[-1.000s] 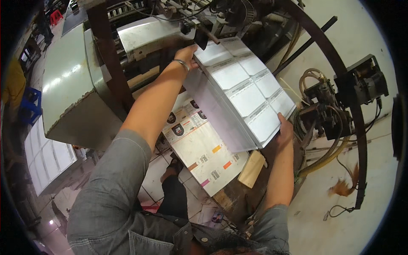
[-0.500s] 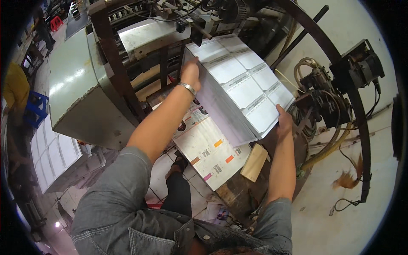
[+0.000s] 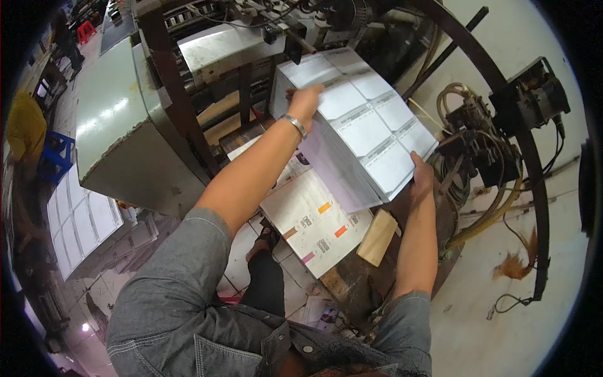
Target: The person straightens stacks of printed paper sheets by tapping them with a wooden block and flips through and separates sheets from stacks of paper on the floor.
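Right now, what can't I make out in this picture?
- Head view, right hand: most fingers, hidden by the paper stack.
- Head view, left hand: palm, hidden by its own back.
- Head view, printed sheet: partly covered by stack and left forearm.
- Head view, stack's fine print: too small.

Light moderate | glare on green-grey cover (image 3: 119, 119) | fisheye bends edges | corners black

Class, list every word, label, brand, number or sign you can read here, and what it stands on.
Nothing is legible enough to quote.
Tall paper stack: small print, too small to read.
Colour-printed sheet: dark lettering, too small and blurred to read.
Far-left paper stack: faint print, too small to read.
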Demonstrator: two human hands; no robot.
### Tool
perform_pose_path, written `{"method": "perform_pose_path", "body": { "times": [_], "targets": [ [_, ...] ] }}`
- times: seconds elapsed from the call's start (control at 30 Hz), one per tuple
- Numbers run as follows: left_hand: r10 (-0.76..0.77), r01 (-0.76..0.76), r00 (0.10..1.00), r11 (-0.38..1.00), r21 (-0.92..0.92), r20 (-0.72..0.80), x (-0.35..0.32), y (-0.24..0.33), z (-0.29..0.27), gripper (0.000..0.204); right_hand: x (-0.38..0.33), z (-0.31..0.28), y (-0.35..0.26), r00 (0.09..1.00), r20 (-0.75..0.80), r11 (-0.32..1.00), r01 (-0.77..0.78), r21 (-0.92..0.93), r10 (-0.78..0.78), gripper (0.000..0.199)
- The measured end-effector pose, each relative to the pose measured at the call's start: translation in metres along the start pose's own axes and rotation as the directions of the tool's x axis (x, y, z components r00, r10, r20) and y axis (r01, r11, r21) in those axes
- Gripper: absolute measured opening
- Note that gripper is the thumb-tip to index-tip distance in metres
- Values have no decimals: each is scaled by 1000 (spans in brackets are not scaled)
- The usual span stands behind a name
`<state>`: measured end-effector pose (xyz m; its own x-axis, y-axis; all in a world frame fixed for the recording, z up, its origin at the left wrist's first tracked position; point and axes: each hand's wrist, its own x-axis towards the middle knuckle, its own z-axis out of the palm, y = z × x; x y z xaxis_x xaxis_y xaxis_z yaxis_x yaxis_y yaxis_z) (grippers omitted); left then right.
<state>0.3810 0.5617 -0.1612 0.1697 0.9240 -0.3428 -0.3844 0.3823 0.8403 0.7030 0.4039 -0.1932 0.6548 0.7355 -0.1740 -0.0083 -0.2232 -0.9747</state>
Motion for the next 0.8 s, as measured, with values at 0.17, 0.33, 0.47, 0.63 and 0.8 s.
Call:
{"method": "perform_pose_path", "body": {
  "times": [0.17,0.33,0.47,0.63,0.8],
  "targets": [
    [-50,59,984,997,50,-170,72,-20,-1,57,9,19,-12,1000,-2,998,9,-58,-9,49],
    [-32,57,851,998,31,-524,87,-31,25,68,22,13,-4,997,-3,997,-71,-30,71,53],
    [-219,467,884,443,765,-413,57,-22,54,72,5,8,-13,999,-38,998,10,63,-7,49],
    [-103,219,868,958,188,-486,65,-31,37,82,-2,27,-16,1000,-8,998,-9,63,10,53],
    [-28,90,898,989,120,-439,53,-29,54,86,-13,9,-22,988,-38,985,152,78,-149,57]
  ]
}}
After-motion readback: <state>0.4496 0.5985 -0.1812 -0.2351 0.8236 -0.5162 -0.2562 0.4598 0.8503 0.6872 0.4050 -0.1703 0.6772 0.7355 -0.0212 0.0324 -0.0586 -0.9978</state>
